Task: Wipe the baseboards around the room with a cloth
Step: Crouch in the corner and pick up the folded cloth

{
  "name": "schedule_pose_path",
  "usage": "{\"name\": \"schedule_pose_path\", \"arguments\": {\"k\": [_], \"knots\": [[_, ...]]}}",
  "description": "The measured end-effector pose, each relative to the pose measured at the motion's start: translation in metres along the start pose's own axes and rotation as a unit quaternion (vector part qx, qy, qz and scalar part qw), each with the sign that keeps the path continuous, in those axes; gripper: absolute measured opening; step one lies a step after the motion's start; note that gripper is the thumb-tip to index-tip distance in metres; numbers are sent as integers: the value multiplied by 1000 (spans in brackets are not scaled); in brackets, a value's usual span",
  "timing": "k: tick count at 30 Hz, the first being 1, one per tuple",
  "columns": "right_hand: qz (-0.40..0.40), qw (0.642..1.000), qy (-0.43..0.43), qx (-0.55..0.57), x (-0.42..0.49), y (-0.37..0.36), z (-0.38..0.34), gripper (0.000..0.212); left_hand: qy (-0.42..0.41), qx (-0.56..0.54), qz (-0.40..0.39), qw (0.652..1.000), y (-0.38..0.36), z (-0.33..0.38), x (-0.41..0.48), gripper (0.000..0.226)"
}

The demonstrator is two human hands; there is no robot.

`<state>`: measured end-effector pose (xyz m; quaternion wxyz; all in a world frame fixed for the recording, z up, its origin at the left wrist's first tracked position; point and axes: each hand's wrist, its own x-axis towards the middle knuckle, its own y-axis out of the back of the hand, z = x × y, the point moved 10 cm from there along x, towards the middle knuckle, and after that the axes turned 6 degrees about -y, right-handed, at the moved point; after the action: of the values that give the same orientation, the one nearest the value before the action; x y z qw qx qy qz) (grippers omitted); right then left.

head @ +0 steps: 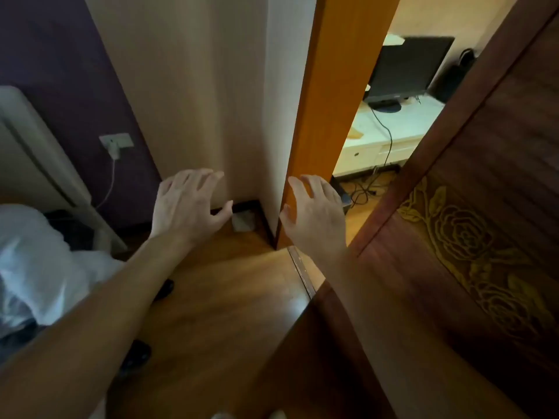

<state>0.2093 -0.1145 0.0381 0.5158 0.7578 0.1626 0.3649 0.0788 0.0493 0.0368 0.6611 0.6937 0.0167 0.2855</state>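
Both our forearms reach out from the bottom of the view, and neither holds anything. Our left hand (184, 204) and our right hand (314, 213) hover apart with fingers spread and loose, the right one in front of the orange door frame (317, 116). Beyond the gap between them, a small white cloth (243, 221) lies crumpled on the wooden floor (227, 282). It is tucked into the corner, just beside the dark baseboard (246, 205).

We judge the cloth light, soft and limp. It should sag and bunch wherever we take it, so we would gather it from the top in a loose fistful, then fold it into a pad that presses flat along the board. It looks neither slippery nor fragile.

By count we see:
- one cloth
- two empty hands
- two stretches of baseboard meeting at that corner
- one carved door (453, 237) at our right
- one wall socket (116, 142) with a plug in it
- one monitor (405, 68) in the next room
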Motion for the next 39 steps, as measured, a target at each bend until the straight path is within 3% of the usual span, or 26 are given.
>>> {"name": "schedule_pose_path", "arguments": {"k": [9, 21, 28, 39], "knots": [[-66, 998, 0, -7, -16, -38, 30, 51, 15, -19, -39, 999, -42, 20, -11, 56], [-83, 996, -5, 28, -9, -91, 49, 49, 35, -20, -64, 997, -85, 20, -12, 57], [-83, 996, -5, 40, 39, -130, 36, 48, 47, -28, -81, 995, -122, -18, 27, 57], [-114, 993, -37, -5, 167, -226, -6, 49, 40, -44, -135, 989, -190, -139, 142, 60]]}}
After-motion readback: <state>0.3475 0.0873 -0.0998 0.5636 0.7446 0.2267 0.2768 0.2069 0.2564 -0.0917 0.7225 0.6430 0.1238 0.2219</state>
